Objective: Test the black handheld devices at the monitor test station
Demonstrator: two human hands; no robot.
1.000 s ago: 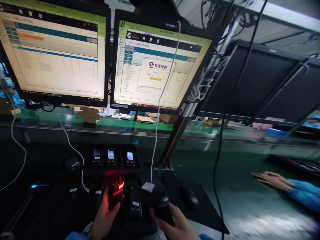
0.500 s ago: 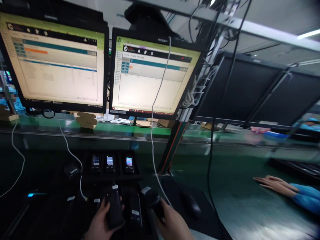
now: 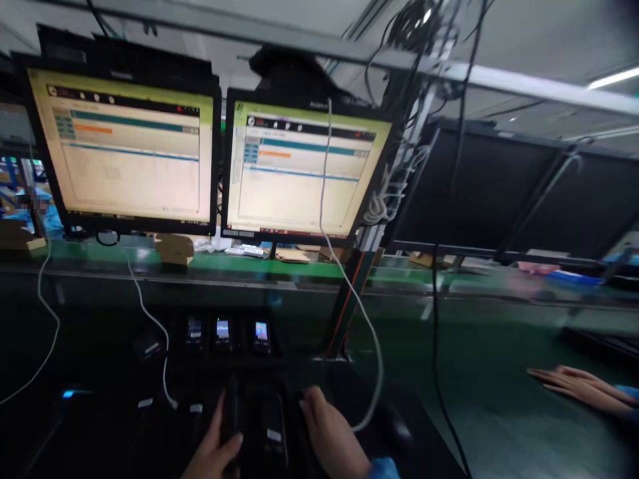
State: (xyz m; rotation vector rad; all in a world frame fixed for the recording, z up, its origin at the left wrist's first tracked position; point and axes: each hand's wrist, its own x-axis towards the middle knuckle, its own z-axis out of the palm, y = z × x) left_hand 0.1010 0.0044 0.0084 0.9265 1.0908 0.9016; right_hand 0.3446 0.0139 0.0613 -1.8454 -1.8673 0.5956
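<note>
Both hands have dropped lower since half a second ago, and the dark handset that the left hand held up off the fixture now sits down among the other units, while the scanner that was gripped on the right has slipped out of sight.

That handset (image 3: pixel 230 416) stands upright in the black fixture (image 3: pixel 259 426) at the near edge of the surface. The left hand (image 3: pixel 214 449) wraps it from the left side, thumb across its lower front and fingers behind, so it is closed on the handset. Just beside it sits a second handset (image 3: pixel 273 426) with a pale label. The right hand (image 3: pixel 332 439) rests curled on the fixture's right side, knuckles up; whether it grips anything underneath I cannot tell. A white cable (image 3: pixel 367 326) loops down from above and ends near that hand.

Behind the fixture, three small handsets (image 3: pixel 223 330) stand in a row with lit screens. Further back, the left monitor (image 3: pixel 127 150) and the right monitor (image 3: pixel 302 173) both show a test list with an orange bar.

Judging by this, the handset looks seated or nearly so, but it stays dark and the hand has not let go. A co-worker's hand (image 3: pixel 579 389) lies flat on the surface far right.
</note>
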